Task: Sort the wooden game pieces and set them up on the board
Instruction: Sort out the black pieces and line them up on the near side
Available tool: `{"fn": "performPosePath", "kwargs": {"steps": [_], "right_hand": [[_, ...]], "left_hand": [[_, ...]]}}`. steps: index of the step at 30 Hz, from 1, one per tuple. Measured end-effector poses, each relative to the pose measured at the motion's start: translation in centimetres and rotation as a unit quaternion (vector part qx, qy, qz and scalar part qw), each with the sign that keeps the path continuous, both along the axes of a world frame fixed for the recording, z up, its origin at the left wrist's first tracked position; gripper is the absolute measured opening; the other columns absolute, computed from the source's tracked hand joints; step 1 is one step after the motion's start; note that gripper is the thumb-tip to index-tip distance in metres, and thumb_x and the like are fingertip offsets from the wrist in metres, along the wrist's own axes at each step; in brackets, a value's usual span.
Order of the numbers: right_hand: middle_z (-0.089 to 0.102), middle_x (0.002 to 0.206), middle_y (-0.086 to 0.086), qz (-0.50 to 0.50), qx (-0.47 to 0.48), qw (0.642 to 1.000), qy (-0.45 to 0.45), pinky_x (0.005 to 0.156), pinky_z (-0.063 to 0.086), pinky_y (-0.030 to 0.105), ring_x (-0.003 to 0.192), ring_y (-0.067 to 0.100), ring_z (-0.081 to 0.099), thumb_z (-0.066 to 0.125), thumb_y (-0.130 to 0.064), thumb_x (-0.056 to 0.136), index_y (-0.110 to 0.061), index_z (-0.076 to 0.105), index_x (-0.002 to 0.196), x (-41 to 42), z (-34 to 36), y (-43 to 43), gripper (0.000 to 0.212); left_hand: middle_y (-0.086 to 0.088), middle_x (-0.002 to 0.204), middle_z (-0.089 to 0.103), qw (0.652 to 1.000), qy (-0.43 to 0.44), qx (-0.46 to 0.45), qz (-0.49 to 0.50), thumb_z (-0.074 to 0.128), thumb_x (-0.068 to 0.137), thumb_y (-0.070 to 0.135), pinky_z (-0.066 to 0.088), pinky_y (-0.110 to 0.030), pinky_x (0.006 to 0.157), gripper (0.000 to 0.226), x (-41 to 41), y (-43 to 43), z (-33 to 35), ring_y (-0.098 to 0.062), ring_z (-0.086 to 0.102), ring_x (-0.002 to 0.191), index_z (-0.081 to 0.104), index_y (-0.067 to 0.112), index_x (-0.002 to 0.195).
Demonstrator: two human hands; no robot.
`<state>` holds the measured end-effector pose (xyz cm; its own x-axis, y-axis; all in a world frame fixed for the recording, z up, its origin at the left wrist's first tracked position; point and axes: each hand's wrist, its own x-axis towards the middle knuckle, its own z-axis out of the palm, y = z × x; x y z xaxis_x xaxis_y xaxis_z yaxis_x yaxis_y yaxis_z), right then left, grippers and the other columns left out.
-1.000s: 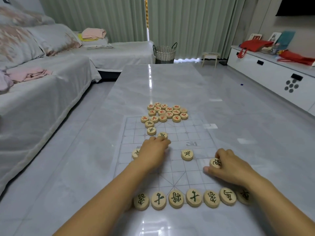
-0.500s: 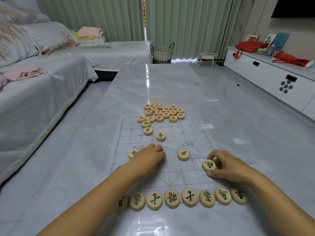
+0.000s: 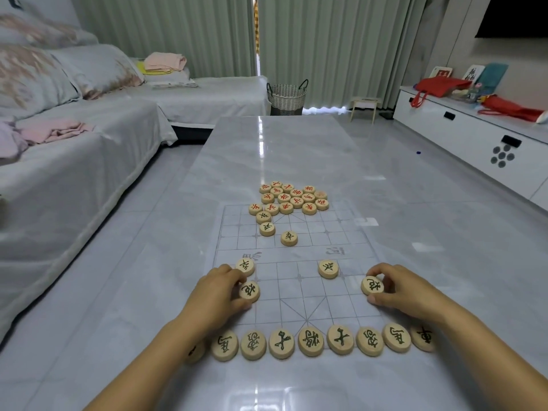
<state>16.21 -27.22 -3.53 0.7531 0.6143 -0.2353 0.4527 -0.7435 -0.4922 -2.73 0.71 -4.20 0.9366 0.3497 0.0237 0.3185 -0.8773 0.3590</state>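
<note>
A clear gridded board [image 3: 296,280] lies on the grey table. My left hand [image 3: 218,295] pinches a black-lettered wooden disc [image 3: 249,291] on the board's left side. My right hand [image 3: 398,287] pinches a matching black-lettered disc [image 3: 372,285] on the right side. A row of several black-lettered discs [image 3: 310,341] lines the near edge. Two more black discs [image 3: 245,266] [image 3: 328,268] sit by the middle line. A pile of red-lettered discs [image 3: 292,197] lies at the far edge, with three black discs [image 3: 289,238] loose near it.
The glossy grey table [image 3: 281,149] stretches away from me. A covered sofa [image 3: 74,149] runs along the left. A wicker basket [image 3: 287,96] and a small stool [image 3: 364,106] stand beyond the table, and a white cabinet [image 3: 474,134] sits at right.
My left hand drew back from the board's middle to its left side with a black disc. My right hand shifted its disc slightly and still holds it.
</note>
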Motion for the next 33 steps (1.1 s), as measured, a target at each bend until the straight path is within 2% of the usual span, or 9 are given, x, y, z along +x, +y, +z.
{"fn": "performPosePath", "kwargs": {"steps": [5,10,13,17,20,23,27,30,33], "right_hand": [[0.045,0.099,-0.005,0.02,-0.02,0.999,0.032,0.083,0.043,0.026,0.092,0.01,0.049,0.072,-0.041,0.074,-0.043,0.041,0.111,0.1,0.1,0.0,0.048],[0.046,0.098,-0.004,0.016,0.004,0.999,0.052,0.071,0.038,0.018,0.087,0.008,0.049,0.068,-0.028,0.078,-0.04,0.042,0.113,0.3,0.0,-0.5,0.045],[0.048,0.098,-0.002,0.011,0.017,0.999,0.047,0.066,0.039,0.018,0.086,0.009,0.05,0.066,-0.026,0.08,-0.042,0.045,0.108,0.1,-0.1,-0.5,0.039],[0.048,0.098,-0.003,0.006,0.026,0.999,0.039,0.064,0.038,0.018,0.085,0.01,0.05,0.066,-0.026,0.082,-0.041,0.047,0.105,-0.1,-0.2,-0.6,0.034],[0.048,0.097,-0.002,-0.001,0.035,0.998,0.049,0.064,0.038,0.019,0.083,0.011,0.05,0.067,-0.025,0.081,-0.04,0.048,0.103,-0.1,-0.3,-0.7,0.032],[0.05,0.098,-0.001,-0.005,0.033,0.998,0.056,0.065,0.038,0.021,0.084,0.012,0.051,0.069,-0.028,0.079,-0.039,0.049,0.103,0.0,-0.2,-0.5,0.034],[0.05,0.096,0.0,-0.003,0.045,0.997,0.06,0.065,0.038,0.021,0.082,0.012,0.051,0.071,-0.028,0.077,-0.041,0.05,0.103,-0.2,-0.3,-0.6,0.036],[0.053,0.093,0.001,-0.015,0.081,0.994,0.072,0.066,0.04,0.022,0.078,0.013,0.051,0.071,-0.021,0.078,-0.039,0.053,0.099,-0.3,-0.3,-1.0,0.032],[0.059,0.094,0.006,-0.082,0.19,0.971,0.118,0.071,0.043,0.027,0.082,0.019,0.055,0.071,-0.022,0.079,-0.032,0.06,0.097,0.1,0.2,-1.8,0.023]], "left_hand": [[0.006,0.103,0.047,0.998,-0.014,-0.056,0.001,0.068,0.079,0.029,0.04,-0.026,0.087,0.037,-0.4,0.2,-0.1,-0.015,0.047,0.102,0.054,0.022,0.113],[0.006,0.108,0.049,0.996,-0.009,-0.091,-0.004,0.07,0.078,0.022,0.041,-0.024,0.089,0.037,-0.9,0.9,0.2,-0.013,0.048,0.103,0.056,0.02,0.113],[0.007,0.109,0.047,0.995,0.001,-0.097,-0.011,0.068,0.079,0.018,0.039,-0.021,0.089,0.04,-1.3,1.4,0.3,-0.013,0.048,0.106,0.056,0.019,0.117],[0.006,0.102,0.051,0.992,-0.008,-0.117,0.037,0.064,0.082,0.013,0.038,-0.012,0.074,0.022,-2.3,3.1,0.7,-0.013,0.052,0.096,0.061,0.024,0.101],[0.003,0.106,0.052,0.99,0.003,-0.12,0.076,0.066,0.082,0.018,0.039,-0.017,0.08,0.036,-2.9,4.1,1.1,-0.013,0.053,0.099,0.055,0.02,0.116],[0.002,0.109,0.052,0.985,-0.005,-0.159,0.065,0.072,0.076,0.029,0.039,-0.02,0.083,0.055,-2.5,2.8,1.1,-0.012,0.051,0.099,0.048,0.021,0.125],[0.003,0.105,0.049,0.995,-0.01,-0.103,0.007,0.073,0.074,0.029,0.042,-0.027,0.09,0.048,-1.2,1.0,0.1,-0.017,0.048,0.104,0.054,0.022,0.118],[0.003,0.105,0.05,0.995,-0.003,-0.1,0.007,0.072,0.076,0.027,0.043,-0.027,0.088,0.039,-1.4,1.6,-0.2,-0.016,0.048,0.1,0.057,0.022,0.111],[0.004,0.103,0.051,0.994,-0.015,-0.104,0.023,0.073,0.075,0.024,0.041,-0.016,0.079,0.038,-2.3,2.9,-0.4,-0.011,0.049,0.093,0.058,0.022,0.109]]}}
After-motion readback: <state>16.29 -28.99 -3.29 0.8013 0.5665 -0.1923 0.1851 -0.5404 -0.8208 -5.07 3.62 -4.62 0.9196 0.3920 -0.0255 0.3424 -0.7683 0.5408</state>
